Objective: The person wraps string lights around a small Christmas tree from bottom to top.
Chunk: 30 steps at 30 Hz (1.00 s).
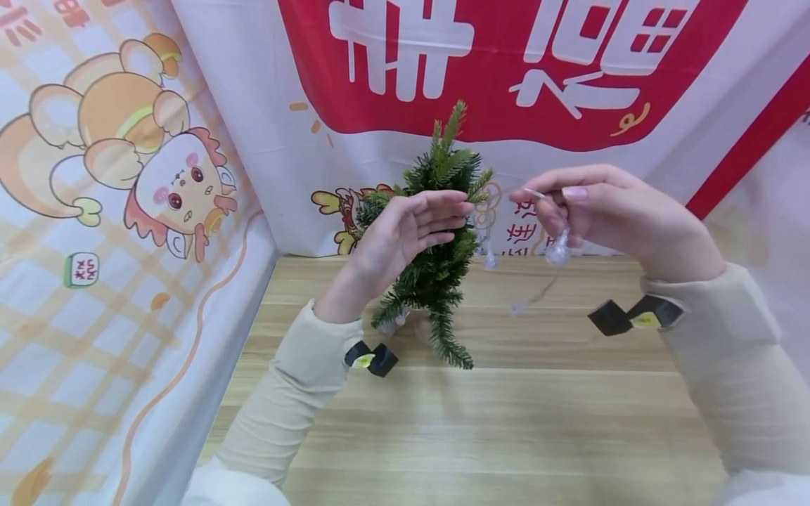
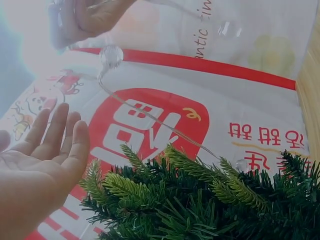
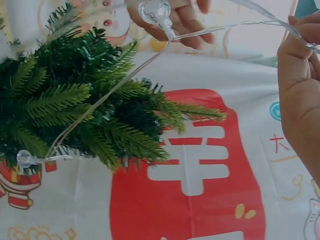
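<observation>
Though one tree (image 1: pixel 436 277), two hands (image 1: pixel 411 225) (image 1: pixel 604 211).

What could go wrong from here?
1. Snagging: the light string runs across the tree in the right wrist view, so its wire might catch on needles.
2. Tipping: the right hand pinches the string while the left hand doesn't visibly grip the tree; if the wire snags, a tug could shift it.
3. Tangling: a loose strand dangles below the right hand and could twist.

passable: over tabletop (image 1: pixel 525 429), between sleeves (image 1: pixel 297 393) | obstacles: tree (image 1: pixel 427 270); string lights (image 1: pixel 557 254) spanning tree to right fingers (image 1: pixel 552 222)
</observation>
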Each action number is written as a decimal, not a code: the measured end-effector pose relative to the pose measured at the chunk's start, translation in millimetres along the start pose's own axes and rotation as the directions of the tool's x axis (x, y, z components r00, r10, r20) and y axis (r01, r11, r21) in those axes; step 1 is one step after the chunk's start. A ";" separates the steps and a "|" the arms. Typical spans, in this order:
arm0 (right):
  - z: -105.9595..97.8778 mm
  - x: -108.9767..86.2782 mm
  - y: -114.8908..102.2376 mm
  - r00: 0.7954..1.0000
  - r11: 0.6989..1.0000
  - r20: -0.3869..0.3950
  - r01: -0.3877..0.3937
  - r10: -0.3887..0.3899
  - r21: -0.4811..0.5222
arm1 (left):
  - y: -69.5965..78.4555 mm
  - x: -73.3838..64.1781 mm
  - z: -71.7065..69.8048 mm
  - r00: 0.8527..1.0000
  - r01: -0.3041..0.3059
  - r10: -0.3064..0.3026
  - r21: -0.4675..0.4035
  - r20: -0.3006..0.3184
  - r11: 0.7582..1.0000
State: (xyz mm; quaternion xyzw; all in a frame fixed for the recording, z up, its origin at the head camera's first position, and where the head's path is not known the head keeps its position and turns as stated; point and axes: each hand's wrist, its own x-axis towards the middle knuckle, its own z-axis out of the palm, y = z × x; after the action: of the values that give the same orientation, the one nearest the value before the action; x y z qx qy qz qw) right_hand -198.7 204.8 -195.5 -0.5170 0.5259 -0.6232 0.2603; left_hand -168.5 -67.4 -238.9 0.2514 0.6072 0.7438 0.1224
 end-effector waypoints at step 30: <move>-36.7 0.0 26.1 0.948 0.948 0.011 -0.316 0.317 -0.039 | -9.2 -6.1 -4.4 0.994 0.081 -0.063 0.201 -0.091 0.976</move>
State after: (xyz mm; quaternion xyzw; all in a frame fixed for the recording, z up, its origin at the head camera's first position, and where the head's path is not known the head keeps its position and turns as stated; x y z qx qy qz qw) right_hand -238.2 210.9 -216.4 -0.4362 0.6111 -0.5591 0.3517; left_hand -166.8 -71.9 -249.7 0.2089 0.6938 0.6823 0.0969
